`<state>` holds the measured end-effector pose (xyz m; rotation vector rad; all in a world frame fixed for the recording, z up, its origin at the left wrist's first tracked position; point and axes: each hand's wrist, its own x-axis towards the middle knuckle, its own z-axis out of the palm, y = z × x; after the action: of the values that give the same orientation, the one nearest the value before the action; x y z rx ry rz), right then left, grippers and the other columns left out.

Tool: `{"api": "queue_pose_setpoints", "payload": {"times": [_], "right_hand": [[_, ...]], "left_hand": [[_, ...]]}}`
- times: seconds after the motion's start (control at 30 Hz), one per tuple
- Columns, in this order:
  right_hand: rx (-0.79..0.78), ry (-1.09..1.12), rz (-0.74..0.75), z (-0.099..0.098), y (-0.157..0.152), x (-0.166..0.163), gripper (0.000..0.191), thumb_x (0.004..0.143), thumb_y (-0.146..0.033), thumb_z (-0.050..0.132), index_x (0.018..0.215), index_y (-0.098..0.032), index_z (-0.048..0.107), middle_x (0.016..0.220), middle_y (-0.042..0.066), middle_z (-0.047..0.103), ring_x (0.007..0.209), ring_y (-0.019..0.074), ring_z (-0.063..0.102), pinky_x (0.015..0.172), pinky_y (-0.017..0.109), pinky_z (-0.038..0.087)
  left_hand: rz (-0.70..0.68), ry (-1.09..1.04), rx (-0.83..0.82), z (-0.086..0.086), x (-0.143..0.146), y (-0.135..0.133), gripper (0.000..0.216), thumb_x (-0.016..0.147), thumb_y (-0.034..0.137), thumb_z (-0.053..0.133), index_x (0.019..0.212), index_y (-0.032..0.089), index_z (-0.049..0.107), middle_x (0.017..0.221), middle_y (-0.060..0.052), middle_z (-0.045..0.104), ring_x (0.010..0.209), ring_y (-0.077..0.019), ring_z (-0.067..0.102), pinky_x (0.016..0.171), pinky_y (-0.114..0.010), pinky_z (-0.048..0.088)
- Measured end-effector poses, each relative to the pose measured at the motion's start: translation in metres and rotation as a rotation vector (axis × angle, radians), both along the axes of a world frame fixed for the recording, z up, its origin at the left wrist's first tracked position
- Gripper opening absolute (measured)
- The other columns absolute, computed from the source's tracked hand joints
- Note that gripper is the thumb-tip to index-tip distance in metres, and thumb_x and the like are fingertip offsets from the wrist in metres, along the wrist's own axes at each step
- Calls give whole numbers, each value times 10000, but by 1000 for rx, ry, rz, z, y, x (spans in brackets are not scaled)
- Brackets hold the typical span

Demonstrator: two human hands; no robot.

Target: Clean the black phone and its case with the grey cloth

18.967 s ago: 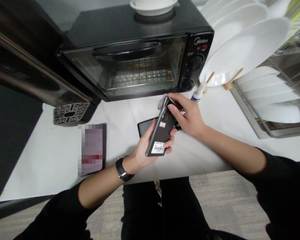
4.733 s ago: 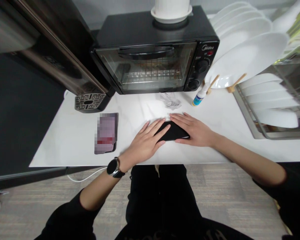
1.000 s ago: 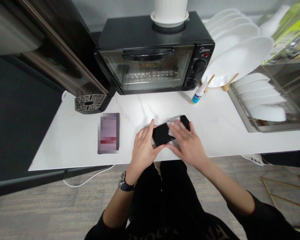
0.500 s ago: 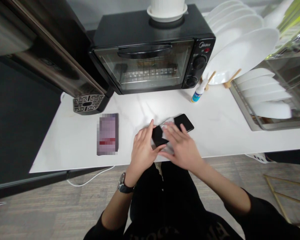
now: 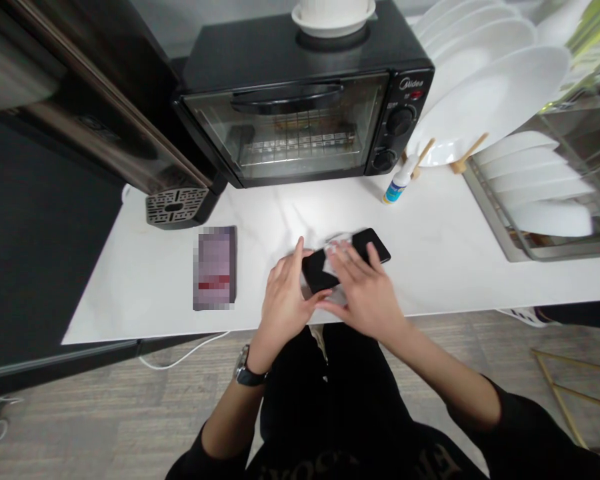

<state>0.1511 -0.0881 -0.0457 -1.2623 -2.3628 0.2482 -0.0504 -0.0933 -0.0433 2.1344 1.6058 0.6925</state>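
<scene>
A black smartphone [image 5: 315,272] lies at a slant on the white counter, near its front edge. At the phone's left end is my left hand [image 5: 286,293], with the thumb along the near edge and the fingers along the far side, gripping it. My right hand [image 5: 367,291] rests over the middle of the phone. Under its fingertips a crumpled white wipe [image 5: 332,257] is pressed against the dark screen. Part of the wipe and the phone's middle are hidden by my right hand.
Behind stands a black toaster oven [image 5: 300,133]. A small spray bottle [image 5: 395,187] is before the plates [image 5: 490,107] in their wooden rack. To the left lie a pixelated flat item [image 5: 215,270] and a dispenser's drip tray [image 5: 175,208]. A steel dish rack [image 5: 510,250] is right.
My right hand and the wipe have shifted very slightly to the right along the phone. My left hand still grips the phone's left end.
</scene>
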Motion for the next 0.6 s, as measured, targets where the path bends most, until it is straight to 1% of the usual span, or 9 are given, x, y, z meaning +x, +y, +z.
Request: {"api": "queue_pose_setpoints", "payload": {"times": [0.1, 0.17, 0.2, 0.27, 0.37, 0.43, 0.47, 0.53, 0.6], "right_hand": [[-16, 16, 214, 1, -16, -28, 785, 1009, -657, 509, 1505, -50, 529, 1592, 181, 537, 1547, 311, 456, 1334, 587, 281], [-12, 4, 271, 1, -22, -20, 752, 1025, -650, 484, 1505, -74, 533, 1582, 142, 562, 1527, 268, 488, 1318, 541, 336], [-10, -12, 269, 1, -23, -7, 741, 1029, -644, 481, 1526, -94, 512, 1587, 123, 560, 1518, 257, 501, 1304, 538, 360], [-1, -56, 186, 1, -20, 24, 721, 1040, -609, 493, 1578, -132, 447, 1604, 102, 543, 1514, 266, 506, 1282, 573, 381], [63, -92, -59, 1, -8, 53, 709, 1042, -556, 524, 1602, -133, 419, 1600, 133, 540, 1509, 325, 506, 1252, 630, 392], [78, -87, -141, 1, -3, 42, 765, 1017, -587, 553, 1596, -104, 428, 1604, 159, 529, 1525, 365, 476, 1247, 648, 389], [61, -78, -128, 1, -4, 29, 818, 995, -624, 569, 1589, -79, 432, 1616, 169, 511, 1544, 379, 443, 1254, 649, 380], [16, -43, 15, 2, -10, -4, 785, 997, -638, 553, 1537, -71, 503, 1606, 158, 530, 1547, 346, 448, 1294, 614, 340], [-32, -21, 141, 4, -20, -25, 708, 1029, -594, 514, 1506, -71, 534, 1615, 153, 518, 1551, 304, 450, 1311, 582, 327]], "left_hand": [[17, 8, 17, -2, 0, -2, 985, 909, 149, 669, 1702, 246, 93, 1473, -111, 609, 1303, -303, 575, 1126, -480, 466], [14, 9, 19, 0, 1, -4, 1003, 892, 97, 641, 1704, 246, 71, 1487, -102, 596, 1320, -291, 561, 1150, -474, 449], [4, 9, 17, 1, 2, -5, 1018, 894, 125, 668, 1704, 246, 63, 1491, -101, 590, 1327, -294, 554, 1156, -477, 444], [-4, 11, 24, 2, 3, -5, 1062, 900, 261, 756, 1704, 249, 62, 1487, -108, 589, 1330, -311, 550, 1152, -491, 451], [-2, 3, 28, 3, 3, -4, 1122, 885, 436, 813, 1703, 269, 64, 1473, -109, 600, 1324, -320, 555, 1141, -499, 462], [-7, -6, 22, 1, 2, -3, 1143, 878, 444, 820, 1704, 274, 49, 1474, -109, 600, 1326, -318, 553, 1148, -502, 458], [-12, -7, 19, 0, 2, -3, 1143, 882, 420, 818, 1706, 269, 40, 1478, -113, 596, 1327, -319, 549, 1151, -503, 457], [-11, -4, 14, -1, 1, -4, 1098, 906, 311, 775, 1708, 257, 27, 1483, -121, 588, 1315, -315, 548, 1145, -496, 465], [6, 5, 13, -2, 1, -5, 1049, 909, 177, 701, 1709, 249, 28, 1471, -120, 592, 1286, -303, 555, 1129, -482, 478]]}}
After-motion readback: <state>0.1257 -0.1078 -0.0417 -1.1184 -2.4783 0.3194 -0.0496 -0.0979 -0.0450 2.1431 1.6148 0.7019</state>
